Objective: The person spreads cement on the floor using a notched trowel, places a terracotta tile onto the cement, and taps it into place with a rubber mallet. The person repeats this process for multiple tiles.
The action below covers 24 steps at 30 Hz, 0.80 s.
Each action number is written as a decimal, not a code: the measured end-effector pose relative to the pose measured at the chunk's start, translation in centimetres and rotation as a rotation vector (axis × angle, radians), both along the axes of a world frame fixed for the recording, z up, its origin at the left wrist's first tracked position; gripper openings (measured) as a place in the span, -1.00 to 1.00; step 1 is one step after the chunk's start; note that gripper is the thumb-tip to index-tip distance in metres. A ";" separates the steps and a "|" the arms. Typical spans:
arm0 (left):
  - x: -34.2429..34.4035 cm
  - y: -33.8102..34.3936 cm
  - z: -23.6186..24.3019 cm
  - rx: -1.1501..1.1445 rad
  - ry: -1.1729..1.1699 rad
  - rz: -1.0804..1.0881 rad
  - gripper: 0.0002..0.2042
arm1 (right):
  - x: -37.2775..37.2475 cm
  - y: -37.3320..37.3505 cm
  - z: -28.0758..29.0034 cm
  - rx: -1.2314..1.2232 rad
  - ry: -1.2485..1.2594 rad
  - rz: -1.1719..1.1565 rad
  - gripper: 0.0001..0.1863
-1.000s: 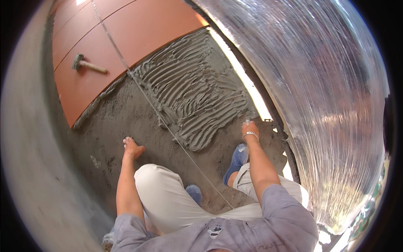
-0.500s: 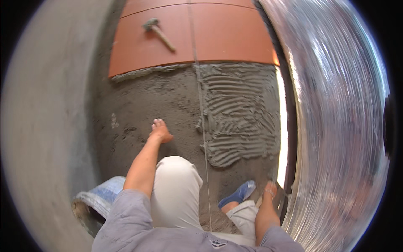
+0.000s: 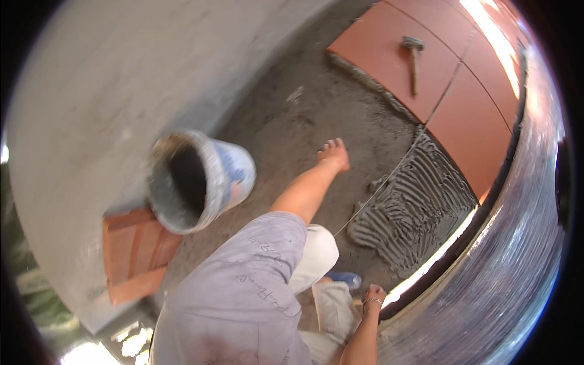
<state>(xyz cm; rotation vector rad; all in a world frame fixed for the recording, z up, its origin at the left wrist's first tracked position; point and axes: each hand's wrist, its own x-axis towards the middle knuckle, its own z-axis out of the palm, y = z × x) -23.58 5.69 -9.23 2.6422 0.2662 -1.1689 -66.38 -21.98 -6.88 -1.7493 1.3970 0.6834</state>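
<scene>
My left hand (image 3: 334, 156) reaches out over the grey screed floor (image 3: 292, 128), fingers stretched, holding nothing; it seems to lean on the surface. My right hand (image 3: 373, 296), with a bracelet at the wrist, is low by the bright strip along the floor's right edge; its fingers are too small to read. Between my hands and the laid red tiles (image 3: 401, 67) lies a bed of combed grey mortar (image 3: 420, 207). A taut string (image 3: 389, 176) runs along the mortar's left side and over the tiles. One tile carries a hammer (image 3: 414, 64) with a wooden handle.
A white and blue bucket (image 3: 234, 170), tipped toward me and grey inside, stands left by the plain wall (image 3: 115, 79). Next to it, red tiles (image 3: 137, 252) lean with ribbed backs showing. Shiny wrapping film (image 3: 486, 292) lines the right side. My blue shoe (image 3: 345, 279) is near my right hand.
My view has swung left, bringing the whole bucket and the leaning tiles into sight. My left hand stays stretched over the floor, and my right stays by the edge.
</scene>
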 end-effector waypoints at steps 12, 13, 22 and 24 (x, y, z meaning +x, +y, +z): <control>-19.8 16.9 19.9 -0.063 0.209 0.309 -0.57 | -4.3 3.1 30.0 0.098 0.326 -0.167 -0.77; -21.6 19.3 21.0 -0.087 0.205 0.231 -0.50 | -4.7 3.6 32.0 0.115 0.342 -0.155 -0.76; -39.2 34.4 31.9 -0.154 0.222 0.558 -0.27 | -4.7 7.1 41.4 0.166 0.259 0.070 -0.78; -43.4 36.4 33.9 -0.130 0.220 0.637 -0.29 | -5.0 7.5 41.9 0.146 0.214 0.110 -0.80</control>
